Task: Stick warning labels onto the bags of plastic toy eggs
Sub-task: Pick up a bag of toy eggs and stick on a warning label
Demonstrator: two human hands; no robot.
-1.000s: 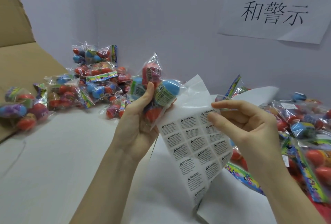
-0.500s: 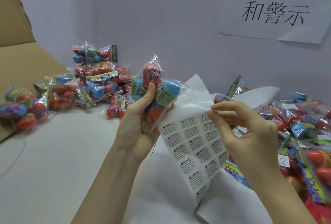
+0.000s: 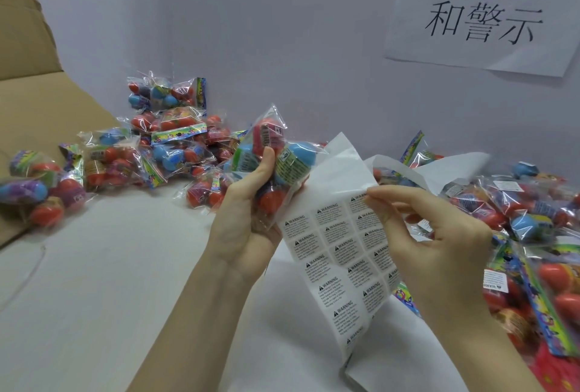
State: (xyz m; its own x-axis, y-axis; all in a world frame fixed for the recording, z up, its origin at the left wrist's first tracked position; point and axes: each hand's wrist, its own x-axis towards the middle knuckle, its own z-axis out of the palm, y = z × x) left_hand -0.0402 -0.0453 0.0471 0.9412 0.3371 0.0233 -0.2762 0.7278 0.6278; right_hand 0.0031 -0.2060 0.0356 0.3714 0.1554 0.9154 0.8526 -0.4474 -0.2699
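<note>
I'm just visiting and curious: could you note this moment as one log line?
left hand: holds bag of eggs and label sheet | right hand: pinches label at sheet's upper right | step: peeling label, not yet stuck

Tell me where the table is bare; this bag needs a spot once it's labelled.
Bare white table lies near left, between the left pile of bags and the left hand. The right pile is crowded.
</note>
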